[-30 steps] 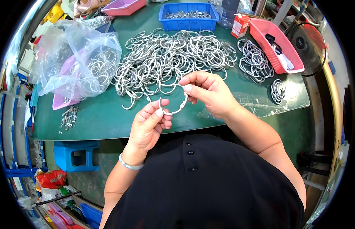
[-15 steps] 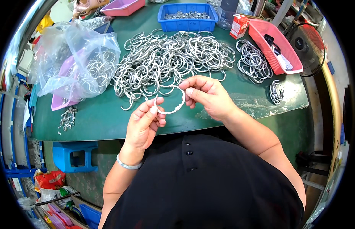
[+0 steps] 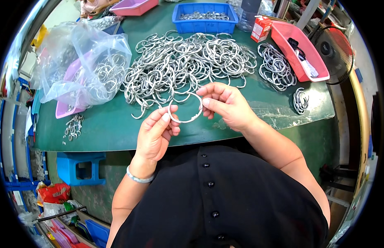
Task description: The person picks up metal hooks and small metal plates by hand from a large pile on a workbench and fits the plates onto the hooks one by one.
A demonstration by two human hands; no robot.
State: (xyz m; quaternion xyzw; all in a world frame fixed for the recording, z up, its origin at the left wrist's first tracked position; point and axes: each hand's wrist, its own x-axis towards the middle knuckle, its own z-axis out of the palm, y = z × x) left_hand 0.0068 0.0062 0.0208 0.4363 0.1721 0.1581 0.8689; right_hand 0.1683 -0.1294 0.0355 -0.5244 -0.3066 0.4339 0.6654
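Between my two hands is a thin silver bangle (image 3: 185,121), held up just above the near part of the green table (image 3: 117,136). My left hand (image 3: 155,131) pinches its left side between thumb and fingers. On the other side, the thumb and forefinger of my right hand (image 3: 223,103) grip the upper right of the ring. A large heap of similar silver bangles (image 3: 179,62) lies right beyond my hands. To its right sits a smaller pile of bangles (image 3: 276,68), and nearer the corner a small bunch of bangles (image 3: 300,101).
A blue bin (image 3: 204,27) with metal pieces stands at the back. A pink basket (image 3: 299,53), a red carton (image 3: 261,29) and a fan (image 3: 334,53) are at right. At left, a clear plastic bag (image 3: 88,53) covers a purple tray (image 3: 62,110); small metal bits (image 3: 74,126) lie nearby.
The bangle has turned slightly in my fingers and now shows a rounder, more closed outline. Both hands stay in nearly the same place; the whole view has shifted a little.
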